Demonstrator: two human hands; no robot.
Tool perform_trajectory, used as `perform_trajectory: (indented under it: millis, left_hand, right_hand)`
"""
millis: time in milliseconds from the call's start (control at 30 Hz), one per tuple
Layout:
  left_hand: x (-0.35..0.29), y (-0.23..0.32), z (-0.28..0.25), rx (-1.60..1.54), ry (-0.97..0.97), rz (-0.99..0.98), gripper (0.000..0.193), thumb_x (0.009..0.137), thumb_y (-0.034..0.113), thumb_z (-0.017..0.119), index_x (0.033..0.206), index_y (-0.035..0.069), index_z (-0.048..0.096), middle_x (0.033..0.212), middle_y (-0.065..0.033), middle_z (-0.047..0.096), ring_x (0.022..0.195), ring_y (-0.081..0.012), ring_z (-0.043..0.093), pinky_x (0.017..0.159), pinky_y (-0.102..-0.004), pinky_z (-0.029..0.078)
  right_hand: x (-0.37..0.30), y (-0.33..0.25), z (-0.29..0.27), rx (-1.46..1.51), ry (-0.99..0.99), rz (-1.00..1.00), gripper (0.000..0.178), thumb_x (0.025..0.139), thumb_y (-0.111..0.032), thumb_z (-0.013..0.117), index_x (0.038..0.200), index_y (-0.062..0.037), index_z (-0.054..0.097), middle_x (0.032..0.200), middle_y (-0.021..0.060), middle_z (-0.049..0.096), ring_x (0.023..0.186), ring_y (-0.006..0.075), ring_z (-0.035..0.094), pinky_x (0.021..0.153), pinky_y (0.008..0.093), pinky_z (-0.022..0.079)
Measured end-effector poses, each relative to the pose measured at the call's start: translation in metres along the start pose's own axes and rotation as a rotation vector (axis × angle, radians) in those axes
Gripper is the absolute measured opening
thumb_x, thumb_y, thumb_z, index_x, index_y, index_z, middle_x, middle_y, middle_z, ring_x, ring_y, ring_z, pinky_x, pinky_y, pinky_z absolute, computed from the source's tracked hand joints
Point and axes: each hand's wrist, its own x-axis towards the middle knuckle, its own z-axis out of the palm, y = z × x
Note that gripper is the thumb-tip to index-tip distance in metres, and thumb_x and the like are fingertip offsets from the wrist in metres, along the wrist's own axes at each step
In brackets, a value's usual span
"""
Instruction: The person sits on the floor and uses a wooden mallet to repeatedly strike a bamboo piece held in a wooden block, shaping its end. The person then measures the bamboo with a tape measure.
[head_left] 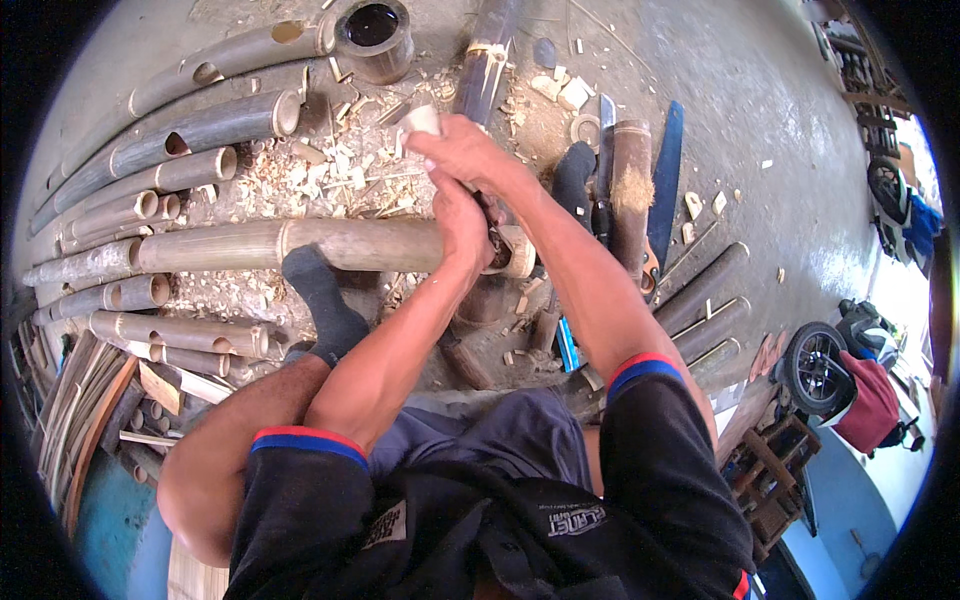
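Note:
A long bamboo pole [340, 245] lies across the floor in front of me, and my foot in a dark sock [318, 290] presses on it. My left hand [463, 225] is closed around a dark tool at the pole's open right end [520, 255]; the tool itself is mostly hidden by the fingers. Just above it, my right hand [462, 152] grips a pale wooden block [420, 120] that sticks out to the left of the fist. The two hands are stacked close together over the pole's end.
Several cut bamboo tubes [190, 130] are stacked at the left, with shavings [340, 170] strewn around. A short wide bamboo ring [375, 35] stands at the top. A blue saw blade [665, 180] and thick bamboo pieces [632, 190] lie on the right. A motorbike wheel [815, 365] is at the far right.

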Motion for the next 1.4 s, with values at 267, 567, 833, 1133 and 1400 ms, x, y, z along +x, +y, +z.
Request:
perform_trajectory:
  millis: [267, 567, 833, 1133, 1400]
  left_hand:
    - [-0.035, -0.036, -0.021, 0.836, -0.208, 0.543, 0.091, 0.102, 0.073, 0.027, 0.099, -0.006, 0.071, 0.073, -0.0249, 0.066, 0.073, -0.0455, 0.066, 0.07, -0.0537, 0.05]
    - [-0.022, 0.059, 0.019, 0.578, -0.366, 0.212, 0.081, 0.104, 0.072, 0.024, 0.103, 0.002, 0.065, 0.073, -0.0047, 0.062, 0.056, -0.0154, 0.055, 0.051, -0.032, 0.043]
    - [-0.005, 0.0, -0.004, -0.08, -0.004, 0.119, 0.077, 0.104, 0.071, 0.018, 0.082, 0.007, 0.055, 0.062, -0.0029, 0.051, 0.049, -0.0156, 0.05, 0.046, -0.0327, 0.04]
    - [0.011, -0.003, -0.005, 0.175, -0.188, -0.062, 0.072, 0.106, 0.068, 0.015, 0.086, 0.011, 0.053, 0.068, -0.0032, 0.054, 0.053, -0.0146, 0.052, 0.046, -0.0317, 0.041]
    - [-0.002, 0.002, 0.02, 0.814, -0.524, 0.101, 0.093, 0.105, 0.067, 0.017, 0.101, -0.012, 0.066, 0.077, -0.0251, 0.068, 0.072, -0.0388, 0.067, 0.078, -0.0522, 0.051]
  right_hand:
    - [-0.109, 0.032, -0.012, 0.754, 0.507, 0.028, 0.031, 0.097, -0.027, 0.069, 0.118, -0.0043, 0.067, 0.093, 0.0011, 0.064, 0.08, 0.0114, 0.058, 0.07, 0.0304, 0.049]
    - [-0.062, -0.039, -0.03, 0.61, 0.381, -0.265, 0.022, 0.091, -0.028, 0.072, 0.095, -0.0062, 0.068, 0.081, -0.0019, 0.061, 0.073, 0.0095, 0.053, 0.065, 0.0296, 0.046]
    - [-0.007, -0.011, 0.005, -0.176, -0.019, -0.106, 0.047, 0.083, -0.041, 0.069, 0.107, -0.0004, 0.07, 0.095, 0.0144, 0.073, 0.083, 0.0258, 0.065, 0.079, 0.0378, 0.053]
    - [0.02, 0.052, -0.003, -0.017, 0.261, 0.034, 0.053, 0.083, -0.039, 0.072, 0.111, 0.0051, 0.07, 0.1, 0.0248, 0.074, 0.098, 0.0328, 0.073, 0.087, 0.0417, 0.055]
    - [-0.079, 0.033, -0.037, 0.382, 0.773, 0.057, 0.025, 0.094, -0.027, 0.07, 0.101, -0.0036, 0.067, 0.084, 0.0011, 0.063, 0.073, 0.0125, 0.058, 0.064, 0.0323, 0.047]
